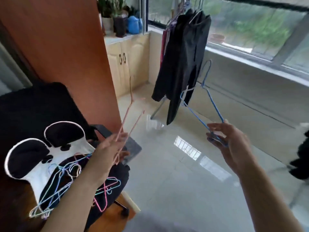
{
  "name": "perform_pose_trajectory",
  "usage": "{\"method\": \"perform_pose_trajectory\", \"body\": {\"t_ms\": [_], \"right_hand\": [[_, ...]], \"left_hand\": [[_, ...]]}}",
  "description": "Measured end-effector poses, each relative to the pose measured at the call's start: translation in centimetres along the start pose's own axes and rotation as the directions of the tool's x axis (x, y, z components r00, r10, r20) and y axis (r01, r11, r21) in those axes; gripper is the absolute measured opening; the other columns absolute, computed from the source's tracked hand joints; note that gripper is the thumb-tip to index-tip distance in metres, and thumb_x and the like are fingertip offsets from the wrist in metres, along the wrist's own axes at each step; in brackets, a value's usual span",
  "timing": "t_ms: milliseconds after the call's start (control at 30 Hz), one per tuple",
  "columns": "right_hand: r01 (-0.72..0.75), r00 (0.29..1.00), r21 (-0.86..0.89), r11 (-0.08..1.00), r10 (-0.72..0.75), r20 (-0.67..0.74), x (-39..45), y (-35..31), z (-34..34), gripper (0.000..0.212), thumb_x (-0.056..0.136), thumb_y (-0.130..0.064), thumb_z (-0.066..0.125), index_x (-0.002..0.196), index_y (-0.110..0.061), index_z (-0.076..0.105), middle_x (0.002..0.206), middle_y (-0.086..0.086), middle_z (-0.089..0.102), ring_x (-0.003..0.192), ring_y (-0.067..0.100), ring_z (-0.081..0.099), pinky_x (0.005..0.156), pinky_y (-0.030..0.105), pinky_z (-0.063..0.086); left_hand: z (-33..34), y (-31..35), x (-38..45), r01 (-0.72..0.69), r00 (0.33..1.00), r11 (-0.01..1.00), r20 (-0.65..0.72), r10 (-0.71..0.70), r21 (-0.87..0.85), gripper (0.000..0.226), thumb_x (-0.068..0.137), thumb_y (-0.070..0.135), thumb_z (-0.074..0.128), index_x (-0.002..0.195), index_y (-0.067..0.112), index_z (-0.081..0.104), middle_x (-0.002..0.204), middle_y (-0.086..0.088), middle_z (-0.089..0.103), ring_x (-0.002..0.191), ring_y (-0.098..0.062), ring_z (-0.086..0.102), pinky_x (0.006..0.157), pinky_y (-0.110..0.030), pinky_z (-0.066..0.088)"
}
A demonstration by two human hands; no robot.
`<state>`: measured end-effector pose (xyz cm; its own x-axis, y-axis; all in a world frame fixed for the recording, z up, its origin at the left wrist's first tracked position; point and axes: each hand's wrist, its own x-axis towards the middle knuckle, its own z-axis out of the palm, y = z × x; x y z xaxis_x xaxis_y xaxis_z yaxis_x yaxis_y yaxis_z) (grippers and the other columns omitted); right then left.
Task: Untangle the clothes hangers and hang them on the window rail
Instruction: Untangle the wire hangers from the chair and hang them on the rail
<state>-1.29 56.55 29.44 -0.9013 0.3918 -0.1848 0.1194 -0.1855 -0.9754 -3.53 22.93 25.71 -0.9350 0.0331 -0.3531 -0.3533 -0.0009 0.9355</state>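
Two hangers separated, one per hand.
Left hand (111, 150) grips pink hanger (129, 113); right hand (234, 143) pinches blue hanger (203, 99). Tangled hangers (61, 186) lie on chair (33, 104).

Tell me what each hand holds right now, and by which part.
Left hand pinches the pink hanger at one lower corner. Right hand grips the blue hanger at one lower corner; both hooks point up.
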Motion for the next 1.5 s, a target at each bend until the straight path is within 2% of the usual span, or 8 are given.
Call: {"method": "perform_pose_trajectory", "body": {"t_ms": [133, 267, 433, 633, 867, 1033, 1200, 1500], "right_hand": [[-0.075, 0.991, -0.054, 0.996, 0.069, -0.115, -0.7, -1.1, -8.8, 0.038, 0.096, -0.011, 0.051, 0.072, -0.011, 0.080, 0.108, 0.013, 0.066, 0.095, 0.025, 0.063, 0.095, 0.035, 0.049], [-0.128, 0.954, -0.073, 0.989, 0.103, -0.281, -0.4, -1.6, -15.0, 0.023, 0.085, -0.008, 0.058, 0.073, -0.008, 0.077, 0.086, 0.012, 0.066, 0.084, 0.025, 0.062, 0.087, 0.036, 0.048], [-0.131, 0.909, -0.202, 0.971, 0.036, -0.416, 0.5, -1.6, -21.8, 0.032, 0.091, -0.016, 0.056, 0.069, -0.020, 0.079, 0.064, -0.013, 0.069, 0.073, 0.015, 0.059, 0.075, 0.033, 0.043], [-0.045, 0.830, -0.103, 0.994, -0.021, -0.557, 4.6, -5.5, -25.1, 0.030, 0.091, -0.014, 0.054, 0.071, -0.008, 0.077, 0.072, 0.002, 0.069, 0.073, 0.022, 0.060, 0.077, 0.040, 0.048], [0.064, 0.816, -0.111, 0.992, -0.116, -0.566, 14.2, -13.8, -24.7, 0.033, 0.096, -0.018, 0.052, 0.080, -0.003, 0.076, 0.089, 0.008, 0.072, 0.083, 0.025, 0.066, 0.077, 0.037, 0.051], [0.145, 0.788, -0.112, 0.983, -0.183, -0.587, 18.9, -19.1, -24.7, 0.034, 0.103, -0.021, 0.043, 0.098, -0.005, 0.073, 0.100, 0.012, 0.066, 0.084, 0.027, 0.064, 0.078, 0.038, 0.051], [0.166, 0.740, -0.122, 0.979, -0.205, -0.641, 22.3, -20.6, -26.3, 0.032, 0.106, -0.023, 0.037, 0.105, -0.013, 0.067, 0.100, 0.011, 0.058, 0.080, 0.027, 0.060, 0.076, 0.040, 0.052], [0.082, 0.748, -0.202, 0.976, -0.194, -0.635, 26.6, -22.8, -32.9, 0.031, 0.105, -0.023, 0.034, 0.108, -0.013, 0.063, 0.102, 0.011, 0.054, 0.081, 0.026, 0.061, 0.079, 0.043, 0.053]], "left_hand": [[10.8, -0.5, 1.0, 0.103, 0.990, 0.993, 0.103, -0.096, -0.065, 0.021, 0.101, 0.020, 0.060, 0.117, 0.023, 0.073, 0.109, -0.005, 0.067, 0.082, -0.024, 0.066, 0.061, -0.026, 0.048], [17.8, 0.0, 2.7, 0.131, 0.971, 0.991, 0.204, -0.122, -0.033, 0.025, 0.101, 0.015, 0.056, 0.117, 0.022, 0.073, 0.102, -0.011, 0.070, 0.083, -0.025, 0.064, 0.071, -0.033, 0.048], [25.5, 2.9, 4.9, -0.009, 0.952, 0.975, 0.299, -0.059, 0.223, 0.034, 0.099, 0.002, 0.049, 0.118, 0.018, 0.071, 0.108, -0.011, 0.070, 0.090, -0.023, 0.061, 0.082, -0.036, 0.043], [31.9, 7.3, 10.2, -0.098, 0.910, 0.965, 0.414, -0.012, 0.242, 0.024, 0.103, 0.014, 0.051, 0.116, 0.018, 0.070, 0.104, -0.014, 0.069, 0.092, -0.030, 0.065, 0.082, -0.040, 0.048], [40.6, 15.9, 20.6, -0.269, 0.830, 0.930, 0.549, 0.094, 0.248, 0.024, 0.103, 0.030, 0.047, 0.113, 0.029, 0.068, 0.094, -0.004, 0.067, 0.078, -0.019, 0.059, 0.066, -0.032, 0.045], [46.9, 24.4, 23.4, -0.385, 0.740, 0.891, 0.658, 0.140, 0.243, 0.029, 0.108, 0.022, 0.038, 0.121, 0.022, 0.064, 0.108, -0.015, 0.066, 0.085, -0.025, 0.059, 0.071, -0.034, 0.045], [51.6, 27.4, 23.8, -0.421, 0.645, 0.899, 0.736, 0.205, 0.118, 0.029, 0.108, 0.027, 0.038, 0.120, 0.024, 0.065, 0.114, -0.021, 0.067, 0.088, -0.028, 0.063, 0.074, -0.035, 0.047], [59.0, 26.5, 23.3, -0.320, 0.713, 0.947, 0.667, 0.217, 0.034, 0.028, 0.108, 0.027, 0.039, 0.121, 0.025, 0.064, 0.114, -0.021, 0.068, 0.086, -0.029, 0.063, 0.070, -0.035, 0.046]]}}
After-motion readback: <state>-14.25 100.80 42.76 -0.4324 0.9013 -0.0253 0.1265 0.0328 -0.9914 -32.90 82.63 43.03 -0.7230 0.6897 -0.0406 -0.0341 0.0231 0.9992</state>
